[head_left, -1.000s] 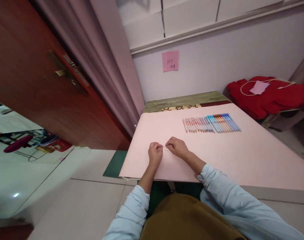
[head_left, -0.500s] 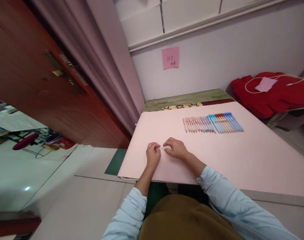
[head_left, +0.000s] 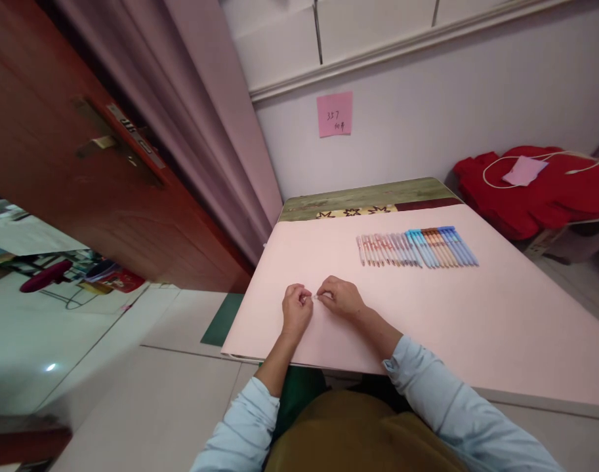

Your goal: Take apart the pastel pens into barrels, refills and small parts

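Over the near left part of the pale pink table covering [head_left: 402,334], my left hand [head_left: 297,311] and my right hand [head_left: 342,299] meet almost fingertip to fingertip. The fingers of both are closed in a pinch. A tiny whitish piece [head_left: 315,297] shows in the narrow gap, at the right fingertips; it is too small to tell its kind. Whatever the left fingers hold is hidden. Beyond my hands lies a neat row of pens [head_left: 417,248]: clear ones on the left, then light blue, brown-topped and darker blue ones.
A pink paper note [head_left: 334,114] is stuck on the wall behind the table. Red cloth [head_left: 535,196] with a white cable lies at the right. A purple curtain [head_left: 220,124] and a brown door [head_left: 82,190] with a handle stand at the left.
The view has shifted slightly. My hands stay close together, pinching at nearly the same spot, and the whitish piece between them looks shorter. The row of pens is unchanged.
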Tool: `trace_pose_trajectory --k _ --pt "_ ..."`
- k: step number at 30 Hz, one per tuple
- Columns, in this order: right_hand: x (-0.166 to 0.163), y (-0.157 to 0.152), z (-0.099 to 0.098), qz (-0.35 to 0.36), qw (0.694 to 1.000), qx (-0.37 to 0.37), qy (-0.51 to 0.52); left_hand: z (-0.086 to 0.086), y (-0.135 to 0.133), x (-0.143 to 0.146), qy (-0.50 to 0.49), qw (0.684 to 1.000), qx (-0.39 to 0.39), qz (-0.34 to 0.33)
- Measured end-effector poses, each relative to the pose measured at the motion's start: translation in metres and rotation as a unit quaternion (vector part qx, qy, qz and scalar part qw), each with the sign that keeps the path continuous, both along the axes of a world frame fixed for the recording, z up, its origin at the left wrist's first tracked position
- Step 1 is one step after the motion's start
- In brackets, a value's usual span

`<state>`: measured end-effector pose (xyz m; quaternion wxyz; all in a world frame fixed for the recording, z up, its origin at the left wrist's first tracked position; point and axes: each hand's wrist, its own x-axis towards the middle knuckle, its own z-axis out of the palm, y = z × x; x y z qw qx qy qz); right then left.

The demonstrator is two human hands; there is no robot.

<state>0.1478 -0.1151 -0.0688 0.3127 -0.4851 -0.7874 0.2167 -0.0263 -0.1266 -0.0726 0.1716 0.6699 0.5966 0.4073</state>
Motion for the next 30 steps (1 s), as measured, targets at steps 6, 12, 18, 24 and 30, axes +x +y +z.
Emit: trace_pose_trajectory --k 6,12,18,24,30 --pt "0.0002 0.0015 -0.0003 0.002 1.0 0.006 0.003 0.0006 -0.0001 -0.0003 -0.002 1.0 -0.002 0.005" --pt "-0.0001 0.002 -0.0024 -0.005 1.0 0.009 0.011 0.0027 -0.0023 0.0004 -0.009 1.0 -0.017 -0.013" --pt "0.0002 0.0024 -0.0028 -0.003 1.0 0.007 0.003 0.0053 -0.0043 0.0016 -0.025 0.999 -0.029 -0.038" --pt "-0.0015 0.0008 -0.0025 -0.001 1.0 0.016 0.007 0.0055 -0.0053 -0.0022 -0.027 0.998 -0.02 -0.061" --pt "-0.0039 0.0033 -0.0052 -0.013 0.998 0.025 0.047 0.0078 -0.0026 -0.0075 -0.053 0.997 0.016 -0.058"
